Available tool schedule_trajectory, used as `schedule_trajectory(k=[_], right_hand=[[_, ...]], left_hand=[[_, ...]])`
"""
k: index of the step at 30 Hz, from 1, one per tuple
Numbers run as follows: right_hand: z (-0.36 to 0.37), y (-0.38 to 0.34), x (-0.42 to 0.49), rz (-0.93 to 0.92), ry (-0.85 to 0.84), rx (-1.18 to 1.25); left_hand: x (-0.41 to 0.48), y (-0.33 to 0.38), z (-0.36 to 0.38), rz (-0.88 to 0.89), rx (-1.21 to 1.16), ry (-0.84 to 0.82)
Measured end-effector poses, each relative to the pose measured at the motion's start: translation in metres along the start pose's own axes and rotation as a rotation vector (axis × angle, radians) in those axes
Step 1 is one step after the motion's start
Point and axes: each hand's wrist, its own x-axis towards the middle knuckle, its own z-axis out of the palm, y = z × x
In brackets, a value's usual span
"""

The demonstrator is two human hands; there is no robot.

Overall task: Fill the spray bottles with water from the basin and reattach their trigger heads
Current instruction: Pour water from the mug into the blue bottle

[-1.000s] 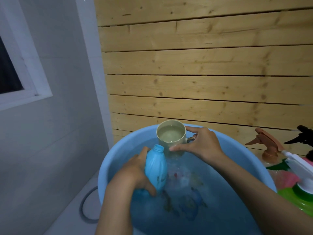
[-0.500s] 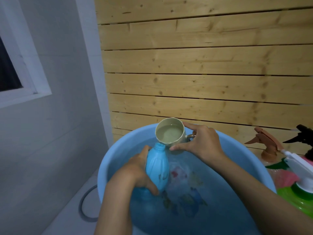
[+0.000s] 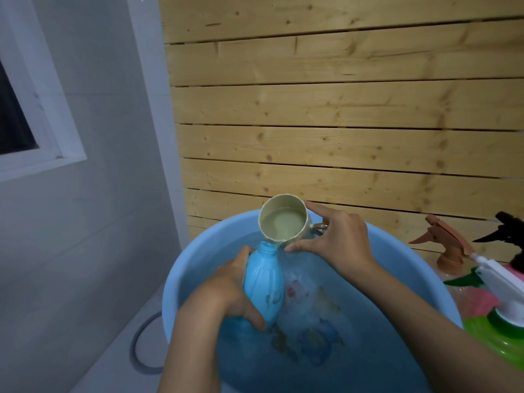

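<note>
A light-blue bottle [image 3: 263, 282] without its trigger head stands upright over the blue basin [image 3: 198, 251], which holds water. My left hand [image 3: 235, 290] grips the bottle's body. My right hand [image 3: 337, 239] holds a beige cup [image 3: 283, 218] full of water, thumb under it and forefinger along its rim. The cup tilts toward the bottle's open neck, its lower lip just above the opening.
To the right stand other spray bottles: a brown trigger head [image 3: 445, 245], a black one [image 3: 507, 228], a white trigger [image 3: 499, 282] on a green bottle [image 3: 504, 333]. A wooden slat wall [image 3: 340, 123] is behind. A grey hose [image 3: 141, 347] lies on the floor at left.
The cup has risen slightly and tipped toward the bottle's neck. My left hand has lifted the bottle a little and brought its mouth under the cup's lip.
</note>
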Motion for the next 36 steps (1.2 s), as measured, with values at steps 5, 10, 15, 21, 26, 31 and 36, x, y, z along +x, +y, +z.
schedule_trajectory(k=[5,10,15,21,26,31,36], right_hand=[[0.0,0.001,0.001,-0.028,0.016,-0.007],[0.003,0.004,0.002,-0.062,0.043,-0.038],[0.003,0.005,0.002,-0.098,0.051,-0.048],[0.004,0.007,0.003,-0.122,0.082,-0.068],[0.007,0.011,0.005,-0.16,0.161,-0.056],[0.01,0.014,0.006,-0.225,0.261,-0.071],[0.01,0.014,0.008,-0.255,0.287,-0.111]], left_hand=[[0.001,0.0,0.0,-0.006,0.013,-0.001],[0.001,-0.001,0.001,-0.003,0.02,0.001],[0.001,-0.001,0.001,0.001,0.008,0.001],[0.002,-0.002,0.001,0.002,0.021,0.028],[0.004,-0.004,0.002,0.013,0.02,0.038],[0.004,-0.004,0.002,0.017,0.031,0.026],[0.003,-0.004,0.002,0.023,0.051,0.024]])
